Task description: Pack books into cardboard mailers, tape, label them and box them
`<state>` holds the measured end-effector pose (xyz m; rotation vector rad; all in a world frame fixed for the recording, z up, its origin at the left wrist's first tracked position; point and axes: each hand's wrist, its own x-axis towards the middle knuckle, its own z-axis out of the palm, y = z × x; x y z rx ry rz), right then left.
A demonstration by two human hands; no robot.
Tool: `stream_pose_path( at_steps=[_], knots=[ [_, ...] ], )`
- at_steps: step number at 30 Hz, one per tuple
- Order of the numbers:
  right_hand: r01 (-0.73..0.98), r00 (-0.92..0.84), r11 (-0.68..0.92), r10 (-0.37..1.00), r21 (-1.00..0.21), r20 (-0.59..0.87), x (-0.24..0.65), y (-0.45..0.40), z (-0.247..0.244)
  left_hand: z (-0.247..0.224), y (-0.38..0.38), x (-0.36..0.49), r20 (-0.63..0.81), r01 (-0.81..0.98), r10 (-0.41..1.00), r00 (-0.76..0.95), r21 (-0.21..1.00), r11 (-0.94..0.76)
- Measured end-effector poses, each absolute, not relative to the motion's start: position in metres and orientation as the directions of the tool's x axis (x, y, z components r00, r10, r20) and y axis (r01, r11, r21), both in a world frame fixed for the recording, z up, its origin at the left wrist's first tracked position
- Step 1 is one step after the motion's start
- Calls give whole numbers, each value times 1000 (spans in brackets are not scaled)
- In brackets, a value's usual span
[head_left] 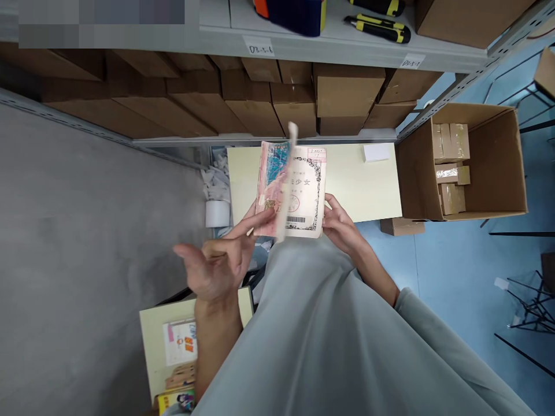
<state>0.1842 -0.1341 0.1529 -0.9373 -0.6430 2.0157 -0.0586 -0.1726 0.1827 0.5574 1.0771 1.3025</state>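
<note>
An old book (pixel 307 193) is open in front of me, over the near edge of a pale tabletop (pixel 359 190). Its right page has an ornate border, a red stamp and a barcode; a pink and blue cover shows at the left. One leaf stands up between them, blurred. My right hand (pixel 342 226) grips the book's right edge between thumb and fingers. My left hand (pixel 225 254) is at the lower left of the book, fingers spread, its index finger lying on the cover and the thumb stretched out to the left.
A shelf (pixel 321 49) with cardboard boxes (pixel 349 92) runs behind the tabletop; utility knives (pixel 381 28) lie on it. An open carton (pixel 494 162) holding small packages stands right. A white paper (pixel 376 152) lies on the tabletop. Lower left, a board (pixel 151 341) bears more books.
</note>
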Motion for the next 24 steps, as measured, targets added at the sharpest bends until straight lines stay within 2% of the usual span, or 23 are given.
stream_pose_path(
  at_steps=[2,6,10,12,14,17,20,24],
  knots=[
    [-444,-400,-551,828,-706,-394,181,-133,150,186,-171,-56,-238,-416,966,-101,892,177],
    [-446,-406,-552,827,-705,-389,170,-129,147,185,-165,-54,-208,-302,962,-179,942,147],
    [-440,-405,-549,828,-711,-388,156,-121,150,178,-158,-60,-88,19,989,-123,996,91],
    [-415,-396,-555,824,-721,-406,148,-117,152,172,-155,-66,-24,195,995,-98,980,43],
    [-387,-387,-559,820,-733,-421,140,-112,155,166,-152,-75,35,283,997,-74,959,-13],
    [-348,-384,-548,824,-761,-417,127,-105,157,154,-146,-92,75,197,990,-121,979,-50],
    [-289,-369,-516,837,-806,-404,113,-97,152,137,-137,-110,-3,42,970,-243,999,14],
    [-161,-311,-415,882,-895,-353,90,-85,131,106,-121,-137,-96,-27,940,-328,995,92]
  ],
)
